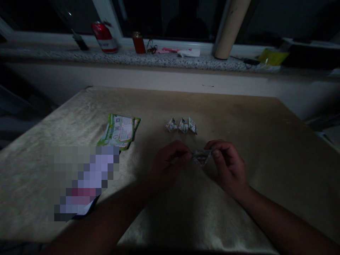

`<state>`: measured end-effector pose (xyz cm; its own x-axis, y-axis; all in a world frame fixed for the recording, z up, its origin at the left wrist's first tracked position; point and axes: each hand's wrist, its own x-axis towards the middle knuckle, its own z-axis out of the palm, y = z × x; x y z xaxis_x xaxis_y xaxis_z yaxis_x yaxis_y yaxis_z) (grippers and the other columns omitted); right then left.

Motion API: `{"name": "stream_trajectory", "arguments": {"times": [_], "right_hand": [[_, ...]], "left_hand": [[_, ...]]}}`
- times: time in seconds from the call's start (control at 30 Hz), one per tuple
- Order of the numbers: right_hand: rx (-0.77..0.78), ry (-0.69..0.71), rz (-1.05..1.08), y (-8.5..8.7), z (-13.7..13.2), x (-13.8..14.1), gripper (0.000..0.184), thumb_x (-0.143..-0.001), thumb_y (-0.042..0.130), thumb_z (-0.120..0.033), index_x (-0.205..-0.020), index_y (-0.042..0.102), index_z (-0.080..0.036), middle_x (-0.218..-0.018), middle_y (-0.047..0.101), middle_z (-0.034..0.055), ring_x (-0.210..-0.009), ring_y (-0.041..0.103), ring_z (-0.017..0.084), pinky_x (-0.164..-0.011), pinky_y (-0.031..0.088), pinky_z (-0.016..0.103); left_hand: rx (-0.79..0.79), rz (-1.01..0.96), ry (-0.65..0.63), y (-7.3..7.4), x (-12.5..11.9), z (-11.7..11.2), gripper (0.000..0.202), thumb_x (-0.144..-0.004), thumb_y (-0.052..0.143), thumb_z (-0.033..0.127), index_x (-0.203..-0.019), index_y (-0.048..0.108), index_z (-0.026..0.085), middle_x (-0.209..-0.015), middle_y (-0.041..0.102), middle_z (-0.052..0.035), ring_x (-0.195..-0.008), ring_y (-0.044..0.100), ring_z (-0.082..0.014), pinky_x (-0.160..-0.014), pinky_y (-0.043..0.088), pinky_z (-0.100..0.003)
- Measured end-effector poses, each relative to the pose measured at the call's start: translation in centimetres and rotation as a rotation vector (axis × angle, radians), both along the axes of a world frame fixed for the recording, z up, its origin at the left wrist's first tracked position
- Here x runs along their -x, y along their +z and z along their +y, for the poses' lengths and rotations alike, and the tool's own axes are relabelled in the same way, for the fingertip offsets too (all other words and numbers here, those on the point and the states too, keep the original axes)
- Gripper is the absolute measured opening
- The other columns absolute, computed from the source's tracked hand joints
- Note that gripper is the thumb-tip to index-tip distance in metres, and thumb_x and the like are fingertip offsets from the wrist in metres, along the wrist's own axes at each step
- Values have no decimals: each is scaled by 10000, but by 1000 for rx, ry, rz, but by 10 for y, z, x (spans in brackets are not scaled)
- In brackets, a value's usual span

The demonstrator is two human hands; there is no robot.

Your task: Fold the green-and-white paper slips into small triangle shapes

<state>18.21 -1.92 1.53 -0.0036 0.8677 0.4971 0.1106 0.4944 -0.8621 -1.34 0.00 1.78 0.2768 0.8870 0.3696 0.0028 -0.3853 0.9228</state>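
Note:
Between my two hands is a small folded piece of printed paper, its lower edge coming to a point. My left hand pinches its left corner between thumb and fingers. At the right corner, my right hand grips it the same way. Just beyond the hands, three small folded paper pieces with similar print stand in a row on the table. Dim light hides the finer folds of the held paper.
Green printed packets lie to the left on the cloth-covered table. Nearer me is a blurred-out device with a lit screen. Along the granite windowsill stand a red can, a red jar and a cardboard tube.

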Motion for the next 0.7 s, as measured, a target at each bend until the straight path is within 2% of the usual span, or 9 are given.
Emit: {"name": "stream_trajectory", "arguments": {"times": [0.27,0.47,0.57,0.7], "right_hand": [[11,-42,88,0,1,3,73,-1014,496,-230,-998,567,-221,-970,625,35,-893,598,154,-789,476,300],[55,-50,225,-3,0,3,65,-1022,491,-275,-1002,536,-232,-913,635,21,-773,593,147,-671,488,289],[63,-25,257,0,0,5,63,-1021,495,-282,-991,521,-234,-860,643,10,-708,581,131,-604,472,257],[20,-41,252,3,0,7,60,-1013,511,-280,-977,520,-232,-825,645,5,-702,588,127,-580,467,240]], "left_hand": [[-262,107,44,6,4,5,69,-882,630,197,-820,630,167,-759,604,-13,-690,563,-114,-634,457,-250],[-434,149,-87,11,-3,-1,65,-858,629,125,-810,609,163,-740,617,-24,-696,598,-119,-638,487,-236],[-482,182,-129,10,-8,-7,63,-851,619,121,-827,592,172,-761,627,-28,-701,599,-118,-641,492,-232],[-448,188,-169,9,-11,-11,30,-863,611,162,-851,590,179,-784,633,-34,-713,599,-122,-656,499,-241]]}}
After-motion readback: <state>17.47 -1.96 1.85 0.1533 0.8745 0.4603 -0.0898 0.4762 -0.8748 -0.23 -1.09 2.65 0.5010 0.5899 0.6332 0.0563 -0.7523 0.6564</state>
